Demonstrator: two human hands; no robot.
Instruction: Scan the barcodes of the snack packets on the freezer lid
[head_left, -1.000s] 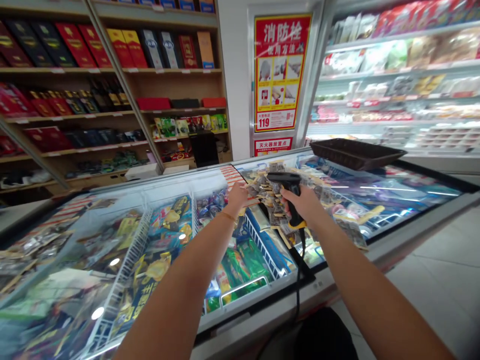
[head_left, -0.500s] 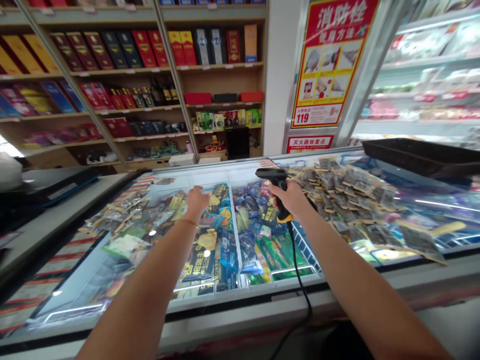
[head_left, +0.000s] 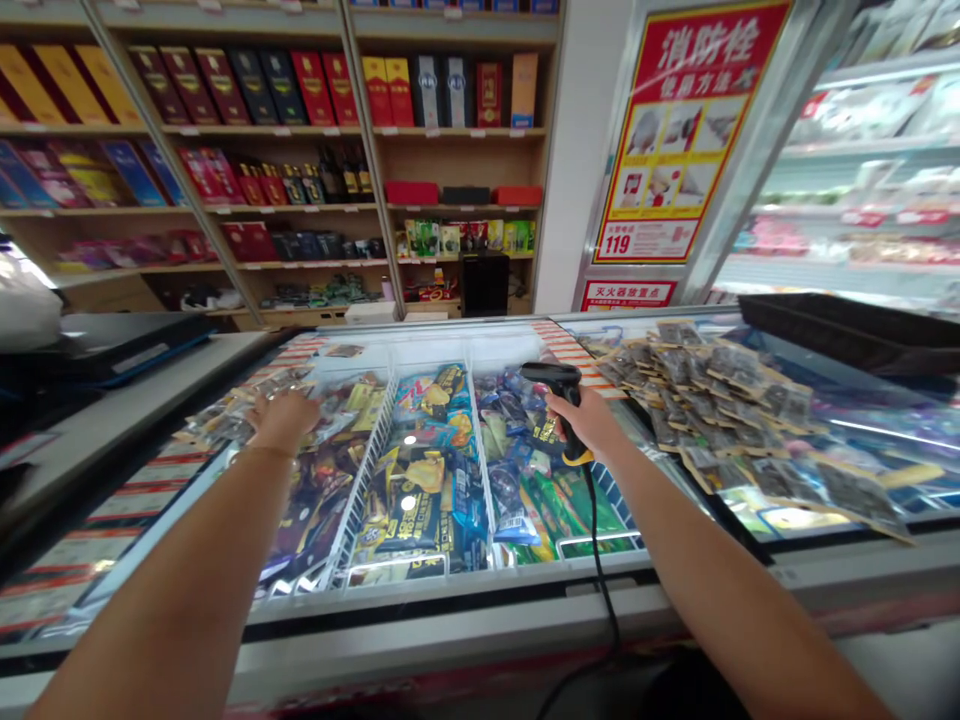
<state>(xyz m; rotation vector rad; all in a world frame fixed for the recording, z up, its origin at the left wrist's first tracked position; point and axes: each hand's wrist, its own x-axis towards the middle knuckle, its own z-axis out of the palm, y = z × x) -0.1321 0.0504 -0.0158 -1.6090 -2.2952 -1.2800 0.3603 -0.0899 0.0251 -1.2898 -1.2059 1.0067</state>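
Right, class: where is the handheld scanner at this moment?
In the head view, the scanner is right of centre, in the person's right hand over the freezer, left of the larger pile of packets.

Beyond the freezer's [head_left: 375,632] far edge, right of its middle, a red-and-yellow poster [head_left: 690,145] reads 消防栓 across the top, 使用方法 beneath, and 119 at lower left; its finer print is too small. Below it, a red-and-white sign [head_left: 628,292] reads 灭火器放置点. Toward the freezer's front edge, yellow characters on a dark pack [head_left: 411,518] cannot be made out with certainty.
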